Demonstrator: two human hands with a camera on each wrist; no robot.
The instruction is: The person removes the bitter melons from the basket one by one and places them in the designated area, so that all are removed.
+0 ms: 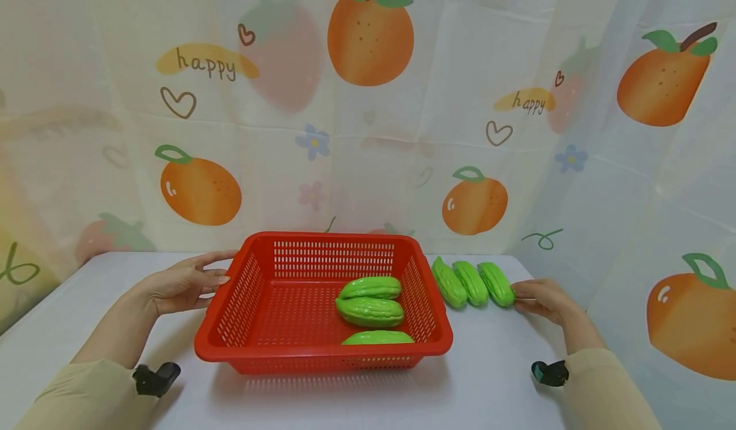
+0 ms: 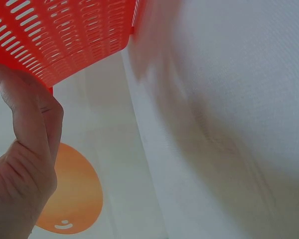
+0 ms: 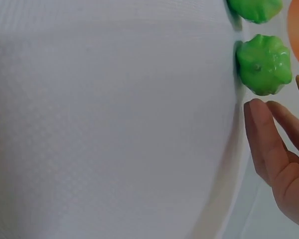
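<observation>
A red plastic basket [image 1: 322, 351] with slotted sides stands mid-table. My left hand [image 1: 183, 284] is at its left side, bent fingers touching the outer rim; in the left wrist view, the fingers [image 2: 32, 112] meet the rim, their tips partly out of sight. Three green bitter melons lie in the basket, one of them [image 1: 370, 312] in its right half. Right of the basket, three more lie side by side. My right hand [image 1: 543, 299] reaches the near end of the rightmost bitter melon [image 1: 496, 283]. In the right wrist view, its fingertips are just beside that melon [image 3: 264, 64], not wrapped round it.
A white cloth covers the table [image 1: 489, 372]. Behind it hangs a curtain [image 1: 368, 161] printed with oranges and strawberries. The other loose bitter melons [image 1: 450, 282] lie close to the basket's right wall. A black device [image 1: 156, 379] is by the left cuff.
</observation>
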